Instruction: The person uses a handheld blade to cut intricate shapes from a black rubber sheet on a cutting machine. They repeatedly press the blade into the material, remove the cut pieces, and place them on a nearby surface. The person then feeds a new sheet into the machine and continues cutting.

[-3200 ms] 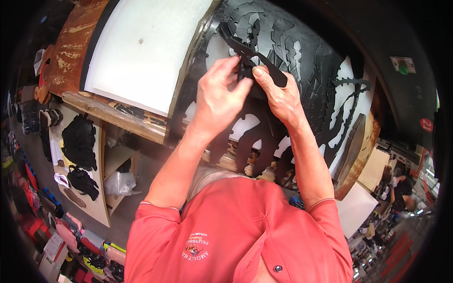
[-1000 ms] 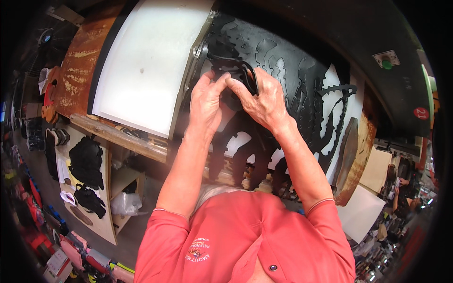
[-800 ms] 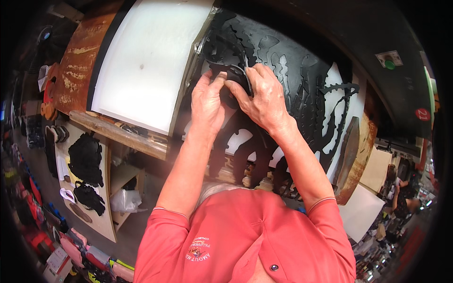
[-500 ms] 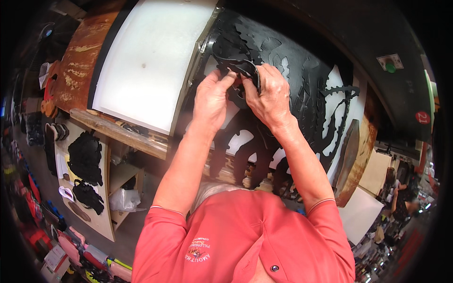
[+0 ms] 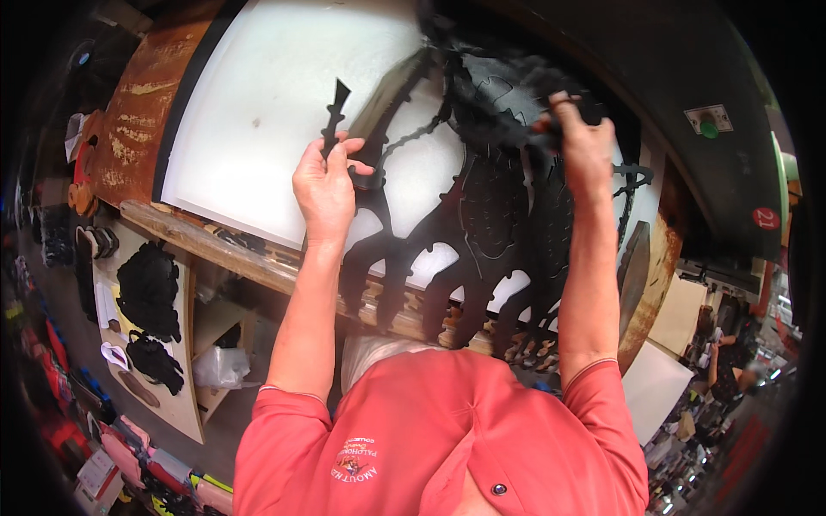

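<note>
Notched black strip [image 5: 332, 125] pinched in the left hand [image 5: 325, 185], loose bands close by

The strip stands tilted over the white board [image 5: 249, 129], gripped near its lower end by the left thumb and fingers, with its flared tip free above them. More black material lies right by those fingers; whether it joins the strip is hard to tell. The right hand [image 5: 587, 146] is over the far right of the worktop [image 5: 202, 225], its fingers blurred against dark material, so I cannot tell whether they pinch it or are spread.

Between the hands, a cut-out black sheet [image 5: 495, 202] lies in thin, curving bands, with several tails [image 5: 447, 292] hanging over the worktop's front edge.

The likeliest trouble is snagging: the strip's notches could hook a neighbouring band and drag the sheet out of place. A hard pull at a narrow neck might tear the material there. The hanging tails could add weight, and if the sheet slides, they may carry it off the front edge. Because the strip is held low, it could also flop or twist out of the pinch. Black on black makes a missed piece easy, particularly under the right hand.
</note>
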### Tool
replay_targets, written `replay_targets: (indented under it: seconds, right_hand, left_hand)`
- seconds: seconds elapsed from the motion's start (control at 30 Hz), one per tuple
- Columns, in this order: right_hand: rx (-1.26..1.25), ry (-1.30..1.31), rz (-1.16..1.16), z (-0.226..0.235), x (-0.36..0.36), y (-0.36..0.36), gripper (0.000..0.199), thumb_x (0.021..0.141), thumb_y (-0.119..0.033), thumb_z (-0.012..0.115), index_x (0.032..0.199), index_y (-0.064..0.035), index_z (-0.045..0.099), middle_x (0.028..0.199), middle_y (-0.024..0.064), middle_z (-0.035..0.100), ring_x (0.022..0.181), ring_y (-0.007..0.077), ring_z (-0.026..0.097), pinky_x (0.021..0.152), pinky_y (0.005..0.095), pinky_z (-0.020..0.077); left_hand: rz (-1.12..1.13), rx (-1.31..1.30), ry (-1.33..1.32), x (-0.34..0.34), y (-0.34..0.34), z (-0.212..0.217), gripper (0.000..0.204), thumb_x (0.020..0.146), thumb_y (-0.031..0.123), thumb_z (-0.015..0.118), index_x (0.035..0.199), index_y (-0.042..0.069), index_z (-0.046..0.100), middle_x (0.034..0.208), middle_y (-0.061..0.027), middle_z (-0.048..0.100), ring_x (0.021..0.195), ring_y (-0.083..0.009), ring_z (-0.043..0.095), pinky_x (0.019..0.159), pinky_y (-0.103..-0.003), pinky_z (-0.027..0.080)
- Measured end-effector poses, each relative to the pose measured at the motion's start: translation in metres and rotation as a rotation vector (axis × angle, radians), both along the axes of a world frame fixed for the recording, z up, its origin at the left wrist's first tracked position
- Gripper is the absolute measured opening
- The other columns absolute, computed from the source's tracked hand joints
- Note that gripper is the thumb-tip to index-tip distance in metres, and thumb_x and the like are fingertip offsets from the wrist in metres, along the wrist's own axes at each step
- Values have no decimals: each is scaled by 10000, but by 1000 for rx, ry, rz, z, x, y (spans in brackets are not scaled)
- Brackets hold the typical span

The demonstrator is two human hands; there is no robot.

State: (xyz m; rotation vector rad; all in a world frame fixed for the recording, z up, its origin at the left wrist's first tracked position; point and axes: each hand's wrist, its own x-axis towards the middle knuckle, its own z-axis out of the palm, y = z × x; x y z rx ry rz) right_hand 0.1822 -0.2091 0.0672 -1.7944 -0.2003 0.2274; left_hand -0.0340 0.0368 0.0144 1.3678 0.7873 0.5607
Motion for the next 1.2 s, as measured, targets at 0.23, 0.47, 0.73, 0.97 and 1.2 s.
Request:
replay_targets:
  seconds: [0.23, 0.47, 0.73, 0.97, 1.2]
  right_hand:
    - [263, -64, -424, 40, 75, -96, 278, 1014, -237, 789, 944, 25, 729, 800, 100, 728, 687, 180, 716, 544, 305, 511]
    - [199, -415, -567, 49, 36, -149, 191, 1046, -188, 744, 1054, 2, 754, 910, 48, 742, 706, 156, 700, 635, 270, 579]
    - [-648, -752, 98, -19, -113, -58, 137, 858, -58, 781, 975, -7, 730, 899, 125, 740, 791, 328, 701, 706, 406, 552]
    - [-618, -869, 293, -45, -141, -38, 389, 710, 21, 786, 1084, -27, 690, 923, 108, 682, 839, 330, 614, 766, 420, 491]
    - [-602, -886, 381, -47, -152, -41, 437, 678, 21, 800, 1097, -19, 680, 914, 105, 667, 843, 315, 614, 764, 420, 486]
  left_hand:
    - [38, 218, -52, 3, -8, -15, 225, 1109, 54, 535, 1250, -77, 650, 1027, -138, 787, 709, -155, 735, 610, -270, 542]
    - [98, 361, 24, -13, -28, 17, 506, 1073, 102, 653, 1514, -90, 496, 1355, -256, 642, 1210, -287, 679, 1002, -386, 581]
    - [-666, 970, 117, -56, -116, 25, 606, 1014, 154, 712, 1513, -121, 504, 1593, -368, 454, 1518, -501, 427, 1255, -511, 366]
    - [-575, -59, 282, -23, -72, 43, 660, 1053, 256, 710, 1543, -125, 486, 1452, -272, 644, 1338, -265, 632, 1117, -360, 496]
    - [-713, -122, 387, 1, -59, 32, 469, 1036, 256, 706, 1307, -124, 653, 1162, -111, 758, 1059, -146, 691, 960, -285, 542]
